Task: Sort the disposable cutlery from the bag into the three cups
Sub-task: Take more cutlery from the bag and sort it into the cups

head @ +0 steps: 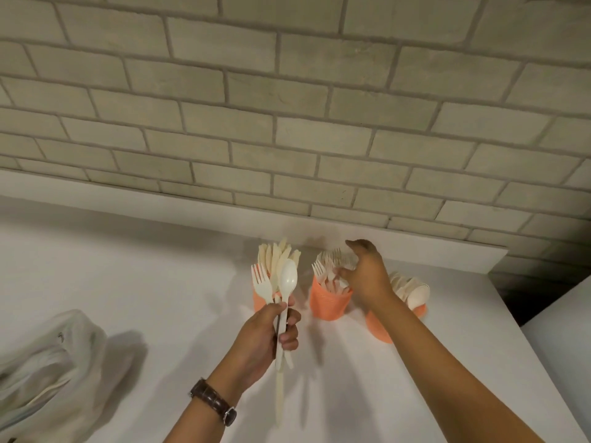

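- Left hand [271, 327] gripping fork [263, 284] and spoon [287, 279] by their handles.
- Right hand [367, 276] hovering, fingers spread, at fork cup [329, 302].
- Cutlery seeming light, stiff, slick; handles gripping best.

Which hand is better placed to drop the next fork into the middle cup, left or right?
Right. The right hand is open at the fork cup, fingertips among the forks. The left hand is shut on a bundle of fork and spoon, serving as the supply.

Left hand [267, 334] grips cutlery [283, 292]; right hand [367, 276] over fork cup [329, 302].
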The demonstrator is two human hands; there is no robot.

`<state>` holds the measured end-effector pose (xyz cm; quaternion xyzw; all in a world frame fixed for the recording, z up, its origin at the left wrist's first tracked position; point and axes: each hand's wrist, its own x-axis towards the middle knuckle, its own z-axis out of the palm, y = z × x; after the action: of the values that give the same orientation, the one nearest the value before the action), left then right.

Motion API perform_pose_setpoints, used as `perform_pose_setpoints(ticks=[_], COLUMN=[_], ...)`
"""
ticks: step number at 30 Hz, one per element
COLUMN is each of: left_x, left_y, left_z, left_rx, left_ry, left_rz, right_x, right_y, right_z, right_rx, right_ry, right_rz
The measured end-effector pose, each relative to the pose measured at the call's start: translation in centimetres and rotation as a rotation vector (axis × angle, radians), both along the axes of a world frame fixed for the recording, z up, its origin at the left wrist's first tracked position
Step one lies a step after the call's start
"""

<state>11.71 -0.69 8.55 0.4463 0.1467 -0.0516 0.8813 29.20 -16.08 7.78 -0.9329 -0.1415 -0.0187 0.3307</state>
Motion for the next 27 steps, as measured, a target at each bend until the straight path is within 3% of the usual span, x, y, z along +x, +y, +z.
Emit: perform_pose_setpoints(ticks=[2,5,10,15,23,27], left_x=[0.1,0.3,0.2,0.1,0.5,0.9], left_y=[-0.3,-0.9,-2.1,-4.0,-6.2,-6.1], left_z=[0.1,0.1,0.1,-0.1,-0.1,-0.4], left_rx=[-0.001,0.015,0.056,0.091,0.109,0.125], left_ry=[-0.009,-0.03,-0.037,0.003,-0.023,0.006], left_rz=[-0.018,-0.067,-0.168,-0.267,-0.389,-0.309], right_x=[-1.3,-4.9,-11.0,-12.4,-12.5,-11.3], right_y=[-0.3,-0.3,-0.8,-2.7,-4.9,-6.9], right_z=[1.0,2.7,4.0,3.2,3.6,5.4], right_rx=[0.045,0.268,0.626,0.822,0.855,0.928], right_ry=[-0.118,-0.201,0.284,0.425,0.409,0.2], right_rz=[-0.021,0.001,0.042,-0.076,-0.186,-0.269])
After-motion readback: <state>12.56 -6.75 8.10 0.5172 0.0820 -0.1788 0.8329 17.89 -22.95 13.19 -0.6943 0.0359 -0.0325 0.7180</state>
